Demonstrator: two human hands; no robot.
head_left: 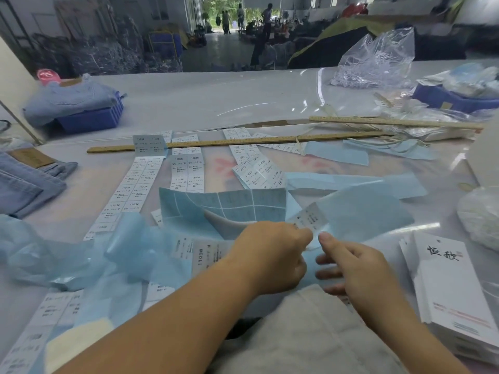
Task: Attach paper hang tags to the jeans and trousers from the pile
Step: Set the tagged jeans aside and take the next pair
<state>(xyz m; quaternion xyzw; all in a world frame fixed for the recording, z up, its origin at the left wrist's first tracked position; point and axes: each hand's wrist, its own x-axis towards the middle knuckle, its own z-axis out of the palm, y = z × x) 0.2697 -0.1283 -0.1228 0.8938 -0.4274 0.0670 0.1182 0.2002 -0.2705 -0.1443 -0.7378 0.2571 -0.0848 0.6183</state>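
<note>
— Where's the sticker (310, 218)?
— Pinched in the left hand (272, 255), near the bench's front edge, slanting up and right.
— The right hand (351, 268)?
— Nearer, just below it, fingers loosely spread; hang tags (453, 287) lie right.

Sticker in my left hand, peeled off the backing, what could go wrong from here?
1. The sticker is pinched at one edge by the left hand and hangs free; it could curl and stick to itself or to the loose blue backing right behind it.
2. The right hand is blurred with motion close by, so fingers may smudge the adhesive.
3. Several sticker strips lie mixed, so a wrong size could reach the hang tags.
</note>
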